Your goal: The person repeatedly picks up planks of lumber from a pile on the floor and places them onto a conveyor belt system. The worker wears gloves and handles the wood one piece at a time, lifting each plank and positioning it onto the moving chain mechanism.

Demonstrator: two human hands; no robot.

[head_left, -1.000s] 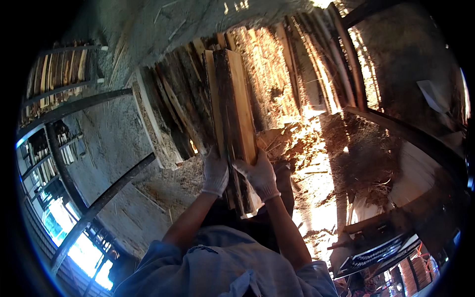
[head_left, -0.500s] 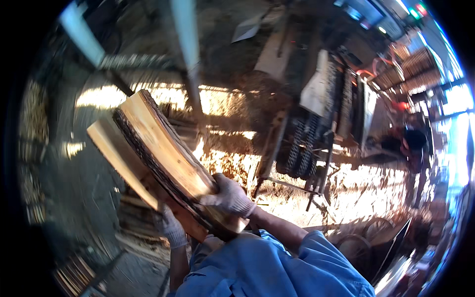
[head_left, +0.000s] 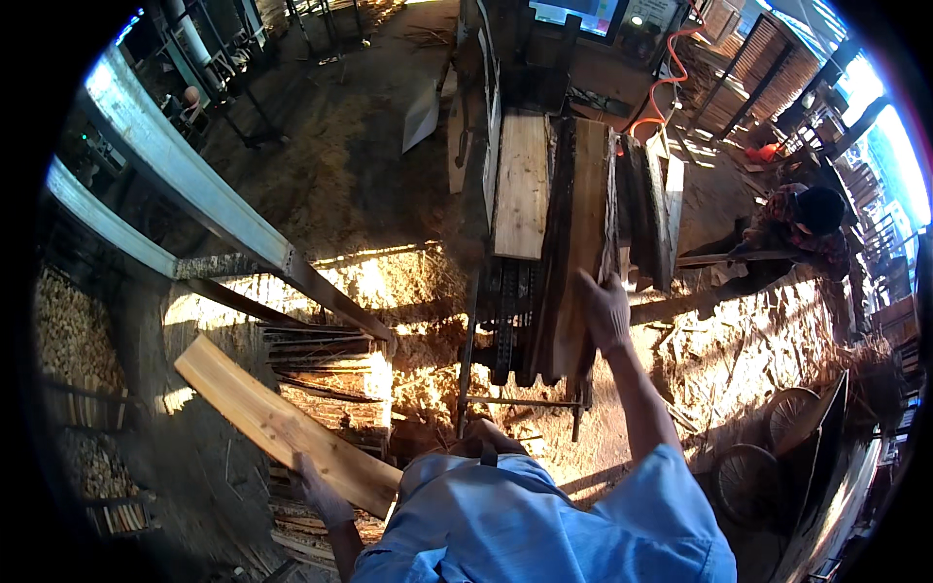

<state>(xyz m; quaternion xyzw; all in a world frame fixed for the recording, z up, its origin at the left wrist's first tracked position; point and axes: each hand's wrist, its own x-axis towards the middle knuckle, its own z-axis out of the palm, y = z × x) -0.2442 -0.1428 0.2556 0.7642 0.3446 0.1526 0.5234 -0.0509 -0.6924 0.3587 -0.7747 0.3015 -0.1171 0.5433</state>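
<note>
My left hand (head_left: pixel 326 496), in a pale work glove, is closed on the lower side of a light, slightly curved wooden board (head_left: pixel 267 413). That board slants from the left toward my waist. My right arm is stretched forward, and its gloved hand (head_left: pixel 606 316) grips the near part of a bark-edged board (head_left: pixel 586 204). This second board lies lengthwise on a chain conveyor (head_left: pixel 507 321). To its left on the conveyor rests a pale board (head_left: pixel 522 185). A dark bark-covered slab (head_left: pixel 648 214) lies to its right.
Stacked boards (head_left: pixel 326 355) stand at my left, beyond the held board. Steel posts (head_left: pixel 185 175) slant across the left. A person (head_left: pixel 816 219) bends over at the right, above scraps. Nearer is a wheeled cart (head_left: pixel 746 486). An orange hose (head_left: pixel 671 73) hangs by a screen (head_left: pixel 583 14).
Both boards were together in my hands at the left. Now they are apart: my right hand has carried the bark-edged one onto the conveyor, while my left keeps the other. The view has swung.
</note>
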